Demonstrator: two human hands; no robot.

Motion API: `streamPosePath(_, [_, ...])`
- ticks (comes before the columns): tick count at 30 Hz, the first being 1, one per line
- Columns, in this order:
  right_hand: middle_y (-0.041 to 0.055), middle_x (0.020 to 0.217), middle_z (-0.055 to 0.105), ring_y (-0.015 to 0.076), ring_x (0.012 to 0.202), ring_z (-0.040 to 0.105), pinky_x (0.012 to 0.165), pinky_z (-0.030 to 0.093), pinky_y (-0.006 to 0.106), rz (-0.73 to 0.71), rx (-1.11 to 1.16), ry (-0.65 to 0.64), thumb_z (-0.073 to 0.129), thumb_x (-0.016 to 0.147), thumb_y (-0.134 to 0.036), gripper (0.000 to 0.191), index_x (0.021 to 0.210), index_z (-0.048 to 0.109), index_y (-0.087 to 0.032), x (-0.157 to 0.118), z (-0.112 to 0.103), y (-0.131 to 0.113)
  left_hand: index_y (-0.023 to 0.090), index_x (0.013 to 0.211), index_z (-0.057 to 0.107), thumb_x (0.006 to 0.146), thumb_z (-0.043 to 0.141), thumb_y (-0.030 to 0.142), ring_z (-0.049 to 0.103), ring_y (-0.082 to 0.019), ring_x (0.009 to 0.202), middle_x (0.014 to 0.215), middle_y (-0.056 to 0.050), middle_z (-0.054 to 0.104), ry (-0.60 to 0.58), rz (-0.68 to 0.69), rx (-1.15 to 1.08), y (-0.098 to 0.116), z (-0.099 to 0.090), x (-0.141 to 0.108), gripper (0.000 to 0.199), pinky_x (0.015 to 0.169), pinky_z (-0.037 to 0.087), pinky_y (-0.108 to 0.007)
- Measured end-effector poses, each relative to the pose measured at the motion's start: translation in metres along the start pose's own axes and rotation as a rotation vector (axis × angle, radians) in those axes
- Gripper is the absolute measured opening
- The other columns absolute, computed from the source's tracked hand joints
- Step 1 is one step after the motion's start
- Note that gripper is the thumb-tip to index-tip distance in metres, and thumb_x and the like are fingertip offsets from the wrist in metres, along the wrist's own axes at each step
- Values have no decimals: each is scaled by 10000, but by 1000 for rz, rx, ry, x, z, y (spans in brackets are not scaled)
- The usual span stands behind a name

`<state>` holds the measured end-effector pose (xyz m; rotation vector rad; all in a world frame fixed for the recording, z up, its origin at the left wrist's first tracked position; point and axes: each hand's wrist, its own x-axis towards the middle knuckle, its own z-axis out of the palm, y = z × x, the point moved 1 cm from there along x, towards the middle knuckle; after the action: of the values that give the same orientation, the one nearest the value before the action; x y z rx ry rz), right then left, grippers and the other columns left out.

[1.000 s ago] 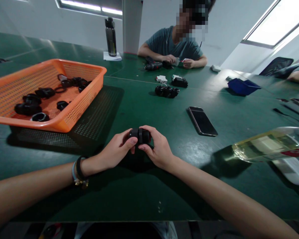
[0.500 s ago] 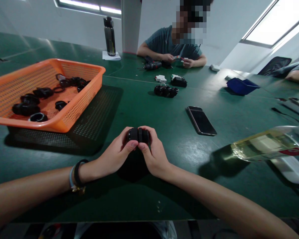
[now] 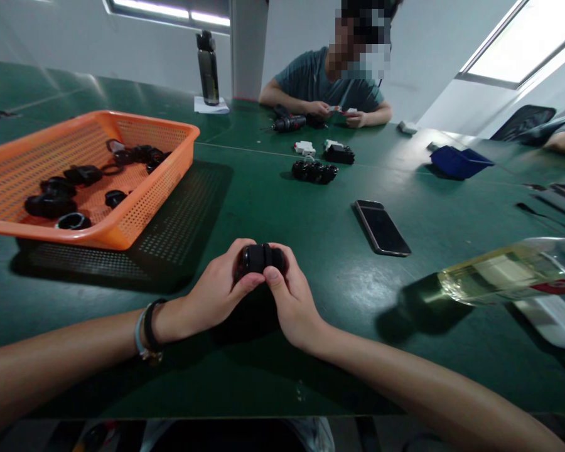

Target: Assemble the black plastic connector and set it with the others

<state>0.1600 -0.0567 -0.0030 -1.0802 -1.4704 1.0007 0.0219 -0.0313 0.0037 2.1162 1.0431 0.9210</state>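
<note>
Both of my hands are closed round one black cylindrical fitting (image 3: 258, 256) with a raised ring around its middle. My left hand (image 3: 223, 285) grips its left end, thumb along the near side. On its right end is my right hand (image 3: 289, 295), with the thumb pressed near the ring. The fitting is held just above the green table (image 3: 282, 216), and its ends are partly hidden by my fingers. To the left, an orange basket (image 3: 157, 210) holds several similar black parts (image 3: 51, 204) and loose black rings.
A phone (image 3: 382, 227) lies to the right, near a bottle of yellowish liquid (image 3: 503, 273). Farther back are black parts (image 3: 314, 170), a blue bin (image 3: 459, 162), a power drill (image 3: 288, 122) and a dark water bottle (image 3: 208, 69). Across the table a person (image 3: 311, 81) handles small pieces.
My hands and the fitting have shifted very slightly to the right. My right thumb has moved a little along the fitting, which remains in both hands.
</note>
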Motion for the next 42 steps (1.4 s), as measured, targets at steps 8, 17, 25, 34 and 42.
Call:
streamPosePath(8, [41,936,558,162,884,538,747,452,299,168,157,-15,404,846,-491,317,976,461,-208,-2,4,2,157,1015,435,796,290,676,543,-163,697,837,-30,540,-42,38,123,-4,-2,5,583,635,447,-277])
streamPosePath(17, [44,889,579,169,777,558,702,450,324,-21,-156,-120,359,852,-541,399,1023,460,-195,15,-12,11,150,830,490,841,297,579,464,-187,818,892,-56,447,-24,38,165,-5,-4,15,471,749,436,-333])
streamPosePath(25, [97,1087,565,223,979,557,841,465,409,-365,-385,-237,387,847,-529,420,1129,418,-219,25,-25,13,163,878,468,812,345,588,506,-164,688,740,3,504,-134,-75,-16,-7,-4,11,447,620,410,-276])
streamPosePath(34, [90,994,583,219,904,570,803,479,401,-453,-385,-156,372,843,-552,419,1094,431,-221,22,-22,12,153,1013,453,821,302,636,522,-165,754,869,-34,535,-118,8,-125,-4,1,6,540,672,427,-269])
streamPosePath(42, [73,975,563,189,884,557,785,479,361,-363,-261,-27,363,853,-544,393,1060,418,-214,14,-10,6,148,1029,441,825,310,628,529,-169,821,918,-49,541,3,11,-195,0,3,3,537,750,440,-264])
